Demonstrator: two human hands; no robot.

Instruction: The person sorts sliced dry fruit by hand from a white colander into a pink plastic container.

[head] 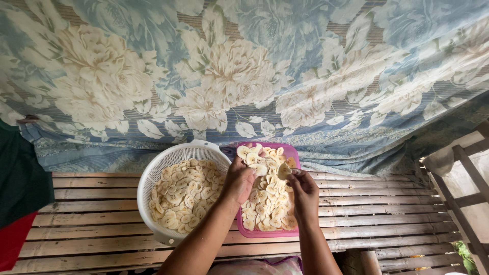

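A white perforated basket [153, 175] full of pale banana slices [186, 196] stands on a slatted bamboo bench. Touching its right side is a pink rectangular tray [265, 233] covered with more slices [267, 206]. My left hand [238, 179] hovers over the tray's upper left, fingers closed around a few slices. My right hand [301, 184] is over the tray's upper right and pinches a single slice [283, 170] between thumb and fingers.
The bamboo bench [387, 209] runs across the view. A blue floral cloth [244, 76] hangs behind it. Dark green and red fabric [18, 193] lies at the left edge. A wooden frame [466, 188] stands at the right.
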